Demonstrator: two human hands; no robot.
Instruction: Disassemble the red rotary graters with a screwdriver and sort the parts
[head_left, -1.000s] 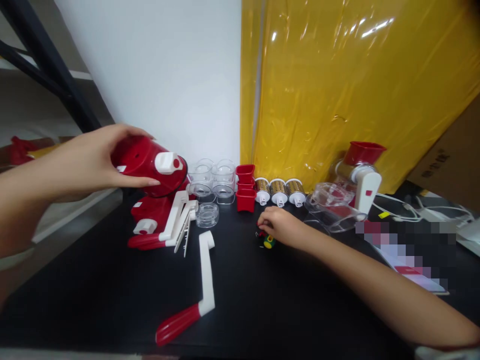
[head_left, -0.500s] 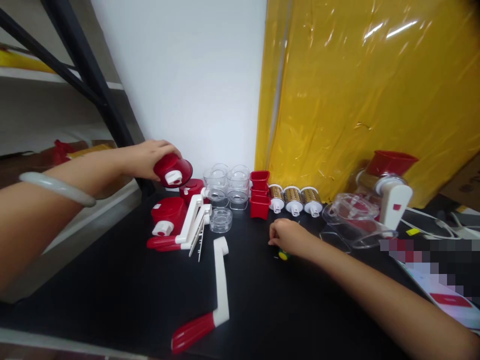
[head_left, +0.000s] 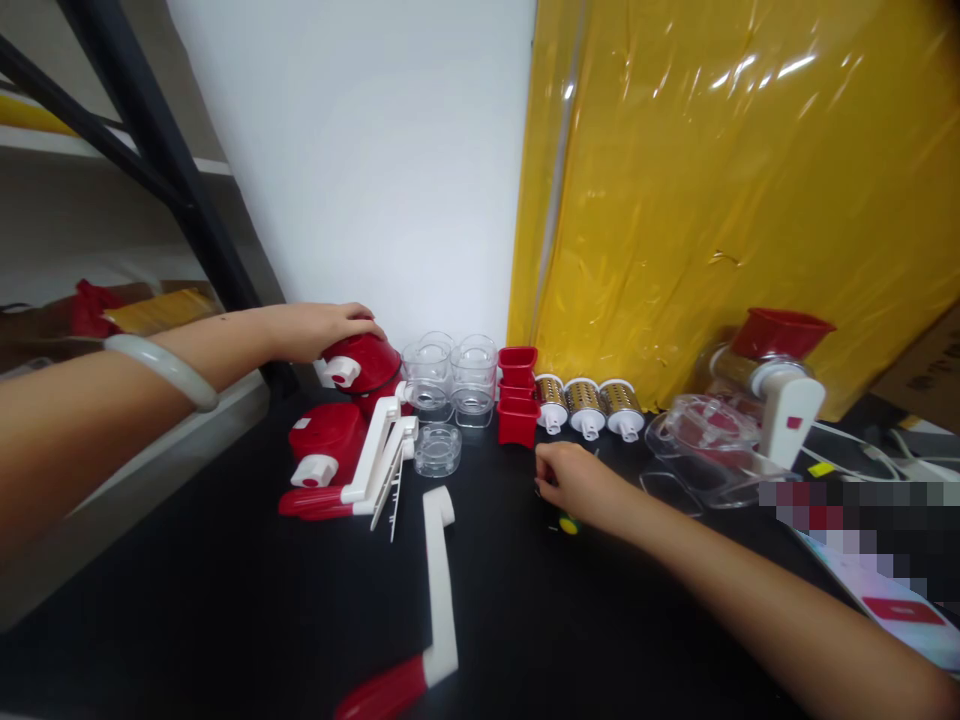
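Head view: the left hand (head_left: 326,332) grips a red base (head_left: 367,362) from above, at the rear left of the worktop (head_left: 240,610), near the clear cups (head_left: 451,375); the step appears to be positioning, and any release would call for level, steady support. The right hand (head_left: 585,483), fingers curled narrow, lies beside a small yellow object (head_left: 569,525); whether it holds anything cannot be told.

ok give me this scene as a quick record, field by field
left hand: gripping a red grater base
right hand: fingers curled, contents hidden, beside a small yellow item
drums: three metal grater drums in a row, right of the red hoppers
loose crank: white arm, red handle, nearest the front
far right: grater with red hopper fitted
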